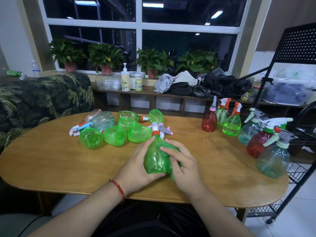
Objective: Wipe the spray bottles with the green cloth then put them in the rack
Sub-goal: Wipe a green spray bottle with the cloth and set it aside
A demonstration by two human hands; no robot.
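Note:
A green spray bottle (156, 158) with a white and orange nozzle sits upright over the table's near middle. My left hand (136, 168) grips its left side and base. My right hand (183, 165) holds the green cloth (174, 151) against the bottle's right side; most of the cloth is hidden under the fingers. Several spray bottles (114, 129) lie on their sides in a heap at the far middle. Several others (230, 124) stand upright at the right. The black wire rack (297, 106) stands beside the table's right end.
The wooden oval table (68, 161) fills the view. A leaf-patterned sofa (42, 100) is at the left. A low shelf (150, 94) under the window carries potted plants, a pump bottle, a can and piled clothes.

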